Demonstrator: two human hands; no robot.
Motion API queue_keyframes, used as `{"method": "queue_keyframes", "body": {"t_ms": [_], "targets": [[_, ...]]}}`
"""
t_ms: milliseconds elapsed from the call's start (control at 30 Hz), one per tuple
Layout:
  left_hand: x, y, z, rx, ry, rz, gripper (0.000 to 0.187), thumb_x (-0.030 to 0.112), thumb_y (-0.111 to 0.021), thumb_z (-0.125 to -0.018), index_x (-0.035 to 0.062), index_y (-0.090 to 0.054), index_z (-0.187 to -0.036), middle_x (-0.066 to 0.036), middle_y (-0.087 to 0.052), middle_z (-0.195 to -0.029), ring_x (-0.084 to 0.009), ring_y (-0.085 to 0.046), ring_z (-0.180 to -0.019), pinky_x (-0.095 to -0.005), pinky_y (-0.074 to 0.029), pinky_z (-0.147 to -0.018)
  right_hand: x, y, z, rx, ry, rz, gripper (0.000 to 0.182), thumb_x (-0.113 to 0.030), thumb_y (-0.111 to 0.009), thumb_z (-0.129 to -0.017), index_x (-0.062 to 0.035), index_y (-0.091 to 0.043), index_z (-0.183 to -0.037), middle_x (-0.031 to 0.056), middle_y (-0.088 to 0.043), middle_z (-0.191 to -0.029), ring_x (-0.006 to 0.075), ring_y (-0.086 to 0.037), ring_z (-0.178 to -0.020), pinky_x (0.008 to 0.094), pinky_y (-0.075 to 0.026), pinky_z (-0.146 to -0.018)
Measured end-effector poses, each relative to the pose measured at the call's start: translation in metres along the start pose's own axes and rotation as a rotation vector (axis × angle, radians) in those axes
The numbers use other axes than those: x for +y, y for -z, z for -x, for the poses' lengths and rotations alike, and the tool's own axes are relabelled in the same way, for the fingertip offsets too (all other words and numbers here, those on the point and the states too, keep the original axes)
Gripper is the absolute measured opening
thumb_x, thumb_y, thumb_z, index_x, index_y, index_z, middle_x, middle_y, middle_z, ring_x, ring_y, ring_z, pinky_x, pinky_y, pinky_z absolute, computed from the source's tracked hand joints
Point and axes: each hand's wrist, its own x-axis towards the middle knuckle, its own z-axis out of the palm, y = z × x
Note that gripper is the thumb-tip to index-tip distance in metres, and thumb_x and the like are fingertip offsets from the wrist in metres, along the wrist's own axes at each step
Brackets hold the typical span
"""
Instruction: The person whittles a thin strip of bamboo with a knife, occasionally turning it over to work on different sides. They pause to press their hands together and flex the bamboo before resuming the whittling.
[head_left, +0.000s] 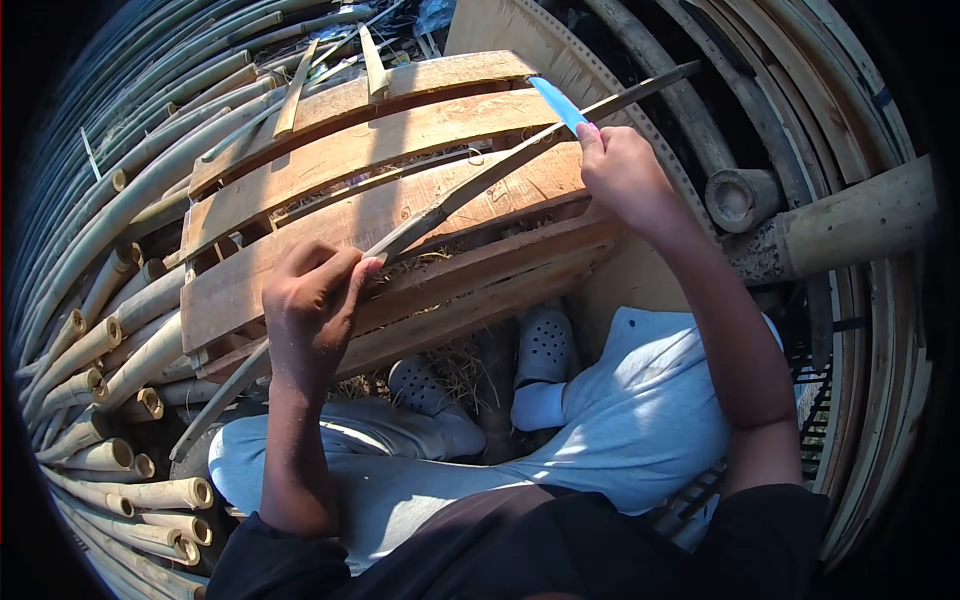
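One long wooden strip (450, 203) slants across the slatted wooden crate (230, 290), pinched between the thumb and fingers of my left hand (308, 295). My right hand (628, 175) is closed round what looks like a knife (555, 103), its handle hidden, its blue blade crossing the strip.

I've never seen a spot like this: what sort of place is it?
Perhaps an open-air bamboo workshop: cut bamboo poles lie heaped at the picture's left, and the right hand holds a blue knife-like tool at a long strip above a slatted wooden stand.
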Motion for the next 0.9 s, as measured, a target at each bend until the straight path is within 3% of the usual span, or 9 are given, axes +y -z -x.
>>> {"method": "queue_keyframes", "body": {"t_ms": [100,167,200,300,333,367,433,633,900], "targets": [[-0.002,0.001,0.000,0.015,-0.010,0.002,0.014,0.014,-0.082,-0.088,0.0045,-0.079,-0.097,-0.011,-0.067,-0.082,-0.0269,-0.066,-0.074,-0.0381,-0.051,-0.067,-0.010,-0.013,0.021,0.073,0.113,0.111,0.045,-0.033,-0.052,-0.111,0.0063,-0.067,-0.095,0.0151,-0.062,-0.068,0.0191,-0.067,-0.068,0.0414,-0.051,-0.067],[-0.005,0.004,0.000,-0.014,0.011,0.061,0.016,0.013,-0.083,-0.087,0.0045,-0.077,-0.098,-0.011,-0.066,-0.082,-0.0283,-0.067,-0.076,-0.0403,-0.051,-0.068,-0.009,-0.002,0.019,-0.048,0.065,0.003,0.042,-0.027,-0.055,-0.107,0.0089,-0.071,-0.091,0.0294,-0.069,-0.077,0.0461,-0.070,-0.078,0.0498,-0.055,-0.075],[-0.004,0.007,0.000,-0.015,0.013,0.061,0.016,0.013,-0.083,-0.087,0.0045,-0.077,-0.098,-0.011,-0.066,-0.082,-0.0283,-0.067,-0.076,-0.0403,-0.051,-0.068,0.002,-0.004,0.011,-0.014,-0.017,-0.035,0.043,-0.031,-0.061,-0.105,0.0076,-0.071,-0.090,0.0234,-0.069,-0.073,0.0359,-0.072,-0.071,0.0470,-0.055,-0.072],[-0.005,0.022,0.000,-0.142,-0.013,0.062,0.016,0.011,-0.083,-0.085,0.0033,-0.073,-0.096,-0.013,-0.066,-0.083,-0.0309,-0.067,-0.077,-0.0415,-0.052,-0.069,-0.008,0.001,0.011,0.050,-0.136,-0.234,0.044,-0.038,-0.068,-0.102,0.0031,-0.071,-0.087,0.0121,-0.068,-0.069,0.0196,-0.067,-0.061,0.0399,-0.053,-0.061],[-0.009,0.027,0.001,-0.181,-0.012,0.021,0.016,0.009,-0.082,-0.084,0.0027,-0.072,-0.094,-0.014,-0.065,-0.083,-0.0327,-0.067,-0.077,-0.0421,-0.052,-0.069,-0.010,0.004,0.012,-0.012,-0.193,-0.341,0.045,-0.045,-0.072,-0.100,-0.0023,-0.071,-0.087,0.0022,-0.063,-0.067,0.0081,-0.057,-0.054,0.0296,-0.045,-0.049],[-0.011,0.032,0.001,-0.221,-0.010,-0.020,0.015,0.008,-0.082,-0.084,0.0021,-0.070,-0.092,-0.014,-0.065,-0.084,-0.0344,-0.066,-0.078,-0.0427,-0.052,-0.070,-0.011,0.005,0.013,-0.010,-0.191,-0.344,0.045,-0.045,-0.072,-0.100,-0.0023,-0.071,-0.087,0.0022,-0.063,-0.067,0.0081,-0.057,-0.054,0.0296,-0.045,-0.049],[-0.011,0.044,0.000,-0.240,-0.008,-0.040,0.014,0.006,-0.080,-0.084,0.0021,-0.070,-0.092,-0.015,-0.065,-0.085,-0.0358,-0.066,-0.079,-0.0435,-0.052,-0.070,-0.014,0.005,0.014,-0.103,-0.254,-0.531,0.040,-0.047,-0.073,-0.100,-0.0082,-0.065,-0.091,-0.0079,-0.048,-0.061,0.0005,-0.037,-0.046,0.0210,-0.028,-0.040],[-0.009,0.059,0.004,-0.327,-0.008,-0.059,0.015,0.000,-0.077,-0.083,0.0028,-0.068,-0.094,-0.016,-0.064,-0.087,-0.0382,-0.066,-0.082,-0.0454,-0.052,-0.072,0.002,0.004,0.002,-0.239,-0.335,-0.875,0.032,-0.039,-0.074,-0.101,-0.0120,-0.061,-0.091,-0.0114,-0.040,-0.062,-0.0014,-0.029,-0.047,0.0204,-0.021,-0.040],[-0.007,0.067,0.008,-0.439,0.052,-0.035,0.021,-0.005,-0.080,-0.078,0.0014,-0.066,-0.094,-0.016,-0.065,-0.088,-0.0356,-0.067,-0.080,-0.0405,-0.052,-0.071,0.008,0.005,-0.002,-0.230,-0.421,-0.849,0.029,-0.035,-0.074,-0.101,-0.0114,-0.062,-0.090,-0.0121,-0.037,-0.061,-0.0007,-0.026,-0.047,0.0215,-0.021,-0.041]]}}
